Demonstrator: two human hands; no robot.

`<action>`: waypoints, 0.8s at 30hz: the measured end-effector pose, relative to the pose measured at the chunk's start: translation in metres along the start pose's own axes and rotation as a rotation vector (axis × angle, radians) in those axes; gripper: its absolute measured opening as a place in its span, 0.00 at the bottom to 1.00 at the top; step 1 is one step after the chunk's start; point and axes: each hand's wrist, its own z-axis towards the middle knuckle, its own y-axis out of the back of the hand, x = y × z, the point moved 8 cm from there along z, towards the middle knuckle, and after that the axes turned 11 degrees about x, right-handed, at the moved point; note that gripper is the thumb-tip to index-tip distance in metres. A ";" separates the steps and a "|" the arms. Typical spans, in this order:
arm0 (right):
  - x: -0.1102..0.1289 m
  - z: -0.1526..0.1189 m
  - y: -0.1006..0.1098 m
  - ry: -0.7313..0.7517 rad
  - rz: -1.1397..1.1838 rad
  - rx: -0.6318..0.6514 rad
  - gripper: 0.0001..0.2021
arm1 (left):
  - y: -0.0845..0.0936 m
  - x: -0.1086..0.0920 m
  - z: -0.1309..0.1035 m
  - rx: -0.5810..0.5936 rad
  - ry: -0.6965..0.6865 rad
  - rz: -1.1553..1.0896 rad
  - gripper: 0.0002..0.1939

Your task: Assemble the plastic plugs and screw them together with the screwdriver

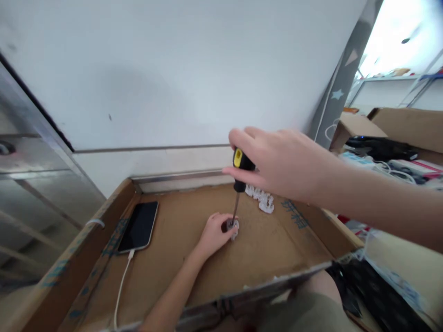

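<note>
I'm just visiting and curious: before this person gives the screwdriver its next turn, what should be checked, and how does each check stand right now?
1. Right hand grips the screwdriver handle: ok.
2. Screwdriver tip meets the small white part: ok; seating in a screw: cannot tell.
3. Left hand steadies the part on the cardboard tray: ok.
4. Shaft roughly upright: ok, slightly tilted.
5. Phone and its cable lie apart from the hands: ok.
6. Pile of white parts lies apart from the tip: ok.

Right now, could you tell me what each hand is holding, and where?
Right hand: screwdriver, by its handle. Left hand: small white part, pinched at the tip.
</note>
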 end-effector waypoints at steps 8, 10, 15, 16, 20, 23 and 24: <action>-0.016 -0.009 -0.010 0.061 0.233 0.194 0.18 | -0.001 0.002 0.000 0.020 0.004 -0.059 0.11; -0.018 -0.005 -0.015 0.099 0.340 0.280 0.19 | -0.002 0.002 0.000 0.021 0.011 -0.070 0.12; -0.028 0.010 -0.008 -0.123 0.042 0.123 0.18 | -0.002 0.005 0.000 0.039 0.022 -0.120 0.14; -0.026 0.011 -0.006 -0.133 0.024 0.116 0.19 | -0.002 0.005 0.000 0.043 0.025 -0.123 0.14; -0.013 0.013 -0.013 0.006 0.297 0.366 0.15 | -0.001 0.005 0.000 0.047 0.035 -0.109 0.15; -0.018 0.012 -0.020 -0.022 0.402 0.577 0.19 | -0.002 0.004 0.000 0.046 0.031 -0.099 0.14; -0.022 0.014 -0.021 -0.042 0.362 0.594 0.19 | -0.002 0.005 0.000 0.045 0.029 -0.096 0.14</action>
